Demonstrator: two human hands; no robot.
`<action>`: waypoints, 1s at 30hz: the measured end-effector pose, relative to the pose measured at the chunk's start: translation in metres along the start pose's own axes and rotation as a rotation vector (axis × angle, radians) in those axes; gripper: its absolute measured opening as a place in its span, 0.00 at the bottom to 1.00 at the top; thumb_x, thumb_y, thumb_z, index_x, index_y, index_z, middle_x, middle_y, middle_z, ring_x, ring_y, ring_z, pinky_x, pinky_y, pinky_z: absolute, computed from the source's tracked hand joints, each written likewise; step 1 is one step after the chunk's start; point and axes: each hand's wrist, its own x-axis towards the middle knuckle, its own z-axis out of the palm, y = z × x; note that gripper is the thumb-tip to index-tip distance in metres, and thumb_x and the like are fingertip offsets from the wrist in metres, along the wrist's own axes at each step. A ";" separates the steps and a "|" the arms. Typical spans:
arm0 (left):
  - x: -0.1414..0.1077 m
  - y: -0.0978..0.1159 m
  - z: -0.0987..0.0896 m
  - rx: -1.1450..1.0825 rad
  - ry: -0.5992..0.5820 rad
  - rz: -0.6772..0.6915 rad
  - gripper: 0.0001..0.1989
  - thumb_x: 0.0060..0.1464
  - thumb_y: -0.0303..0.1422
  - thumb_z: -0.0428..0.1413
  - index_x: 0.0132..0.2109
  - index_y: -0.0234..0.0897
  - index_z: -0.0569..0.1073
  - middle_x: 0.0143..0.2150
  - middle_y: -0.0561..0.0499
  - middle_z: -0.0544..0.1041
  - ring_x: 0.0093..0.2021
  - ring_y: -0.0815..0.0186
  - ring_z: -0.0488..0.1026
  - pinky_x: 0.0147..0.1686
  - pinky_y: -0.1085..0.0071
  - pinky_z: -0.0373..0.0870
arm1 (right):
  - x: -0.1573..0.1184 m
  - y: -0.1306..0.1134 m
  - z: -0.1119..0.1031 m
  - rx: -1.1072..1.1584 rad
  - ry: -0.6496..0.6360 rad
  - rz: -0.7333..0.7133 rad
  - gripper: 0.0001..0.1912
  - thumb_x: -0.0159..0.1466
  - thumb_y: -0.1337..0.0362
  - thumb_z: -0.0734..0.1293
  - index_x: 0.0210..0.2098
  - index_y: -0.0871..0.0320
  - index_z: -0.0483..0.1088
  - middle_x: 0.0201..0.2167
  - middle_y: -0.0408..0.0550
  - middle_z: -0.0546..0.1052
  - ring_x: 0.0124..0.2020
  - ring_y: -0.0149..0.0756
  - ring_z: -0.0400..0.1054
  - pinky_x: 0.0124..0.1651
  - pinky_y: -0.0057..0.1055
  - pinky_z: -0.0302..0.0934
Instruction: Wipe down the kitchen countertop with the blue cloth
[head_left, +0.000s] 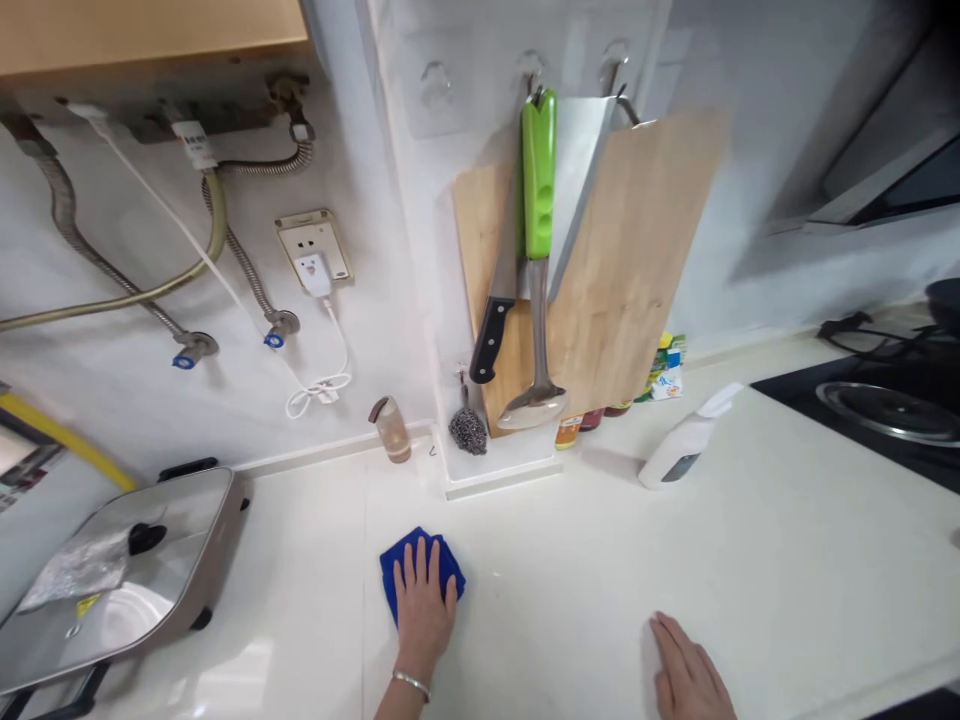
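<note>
My left hand (424, 600) lies flat on a folded blue cloth (391, 562), pressing it against the white countertop (555, 590); its fingers are spread and a bracelet circles the wrist. At the lower right, my right hand (686, 672) rests on the counter with its fingers stretched forward and nothing visible in it. A white spray bottle (681, 450) stands beyond my right hand. Near the wall, beyond the cloth, is a small brownish bottle (393, 432).
An electric pan with a glass lid (187, 560) sits at the left. A ladle (538, 330), knives and a cutting board (637, 260) hang on the wall, beside a steel scrubber (468, 430). A black stove (885, 400) is at the right.
</note>
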 end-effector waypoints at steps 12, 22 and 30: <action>0.128 -0.034 0.020 -0.109 -0.102 0.138 0.29 0.65 0.40 0.45 0.70 0.36 0.60 0.73 0.46 0.59 0.73 0.50 0.53 0.71 0.46 0.50 | 0.005 -0.010 -0.014 -0.014 -0.027 0.074 0.32 0.67 0.65 0.54 0.70 0.53 0.49 0.64 0.53 0.66 0.62 0.49 0.64 0.66 0.55 0.59; 0.183 -0.039 0.032 -0.156 -0.139 0.198 0.28 0.64 0.38 0.45 0.69 0.39 0.63 0.72 0.48 0.61 0.73 0.52 0.53 0.72 0.48 0.48 | 0.006 -0.010 -0.018 -0.049 -0.063 0.075 0.30 0.68 0.64 0.54 0.69 0.54 0.52 0.64 0.54 0.66 0.62 0.49 0.64 0.63 0.54 0.61; 0.143 -0.031 0.024 -0.092 -0.115 0.103 0.29 0.65 0.38 0.43 0.69 0.35 0.61 0.73 0.45 0.60 0.73 0.51 0.53 0.71 0.46 0.50 | 0.013 -0.022 -0.018 -0.050 0.025 0.061 0.32 0.67 0.65 0.54 0.70 0.55 0.49 0.64 0.53 0.67 0.62 0.44 0.64 0.67 0.50 0.57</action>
